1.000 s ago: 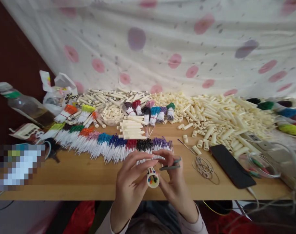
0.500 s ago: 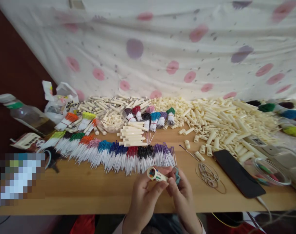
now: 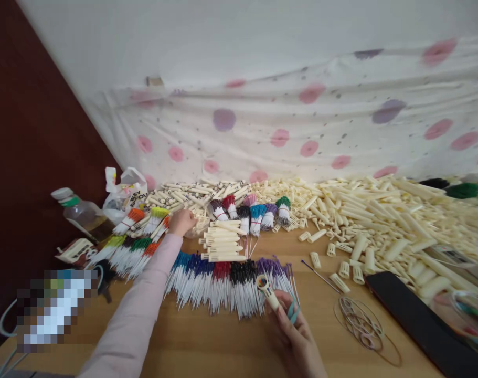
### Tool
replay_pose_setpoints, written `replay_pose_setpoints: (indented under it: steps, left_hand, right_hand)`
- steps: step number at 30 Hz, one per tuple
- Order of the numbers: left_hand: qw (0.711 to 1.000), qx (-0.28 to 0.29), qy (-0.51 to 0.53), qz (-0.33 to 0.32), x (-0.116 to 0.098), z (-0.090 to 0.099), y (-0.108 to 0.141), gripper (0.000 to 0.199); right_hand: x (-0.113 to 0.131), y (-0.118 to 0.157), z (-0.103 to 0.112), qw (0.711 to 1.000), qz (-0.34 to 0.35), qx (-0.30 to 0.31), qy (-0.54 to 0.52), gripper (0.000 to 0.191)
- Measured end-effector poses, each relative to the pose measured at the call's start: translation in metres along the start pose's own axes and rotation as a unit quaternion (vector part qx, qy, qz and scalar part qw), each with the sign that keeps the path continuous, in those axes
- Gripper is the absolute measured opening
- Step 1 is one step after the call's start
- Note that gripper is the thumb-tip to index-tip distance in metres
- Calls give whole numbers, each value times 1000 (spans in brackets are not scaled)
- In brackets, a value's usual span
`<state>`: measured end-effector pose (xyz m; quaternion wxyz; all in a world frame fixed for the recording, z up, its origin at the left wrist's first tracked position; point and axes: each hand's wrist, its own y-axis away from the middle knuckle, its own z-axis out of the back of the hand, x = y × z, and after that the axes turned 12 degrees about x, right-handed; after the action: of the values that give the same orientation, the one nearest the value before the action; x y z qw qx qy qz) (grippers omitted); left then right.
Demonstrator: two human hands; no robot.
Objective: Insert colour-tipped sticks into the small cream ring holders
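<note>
1. The right hand [image 3: 297, 336] pinches a multicolor pen barrel [image 3: 271, 299], open end tilted up, likely keeping the colored pieces inside; a teal band [image 3: 293, 313] sits at the fingers.
2. The left hand [image 3: 182, 222], fingers bent down, reaches small cream plastic parts [image 3: 202, 220]; whether it grips 1 cannot be told.
3. Pen refills [image 3: 223, 286] lie grouped by color, apparently for easy picking.
4. A plastic bag [image 3: 118, 202] reads partly "OU"; no brand is legible.
</note>
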<state>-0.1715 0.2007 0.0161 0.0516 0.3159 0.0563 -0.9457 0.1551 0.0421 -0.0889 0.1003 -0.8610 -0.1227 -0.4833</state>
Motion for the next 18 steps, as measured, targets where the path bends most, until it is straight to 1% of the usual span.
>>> replay_pose_setpoints:
  steps: [3,5,9,11,12,14,17,18]
  left_hand:
    - [999,10,-29,21,1,-11,-5,37]
    - [998,5,-41,45,2,-12,-8,37]
    - [994,-26,-48,95,2,2,-9,36]
    - [994,-48,-42,89,-1,10,2,29]
    - [995,-55,-35,75,-5,12,13,25]
    - [998,-50,-12,32,-14,10,46,24]
    - [998,-4,47,-37,-35,-6,113,32]
    - [993,-9,88,-73,-43,-13,136,32]
  right_hand:
    - [2,0,-1,996,-46,-15,-73,39]
    - [4,0,-3,994,-49,-19,-95,38]
    - [6,-1,-8,994,-43,-25,-101,33]
    - [5,-3,-8,995,-21,-56,-76,35]
    - [4,-3,-8,995,-8,-79,-55,35]
    - [2,-3,-5,992,13,-124,-2,35]
    - [3,2,0,984,32,-136,112,35]
    - [5,4,1,979,41,-128,152,34]
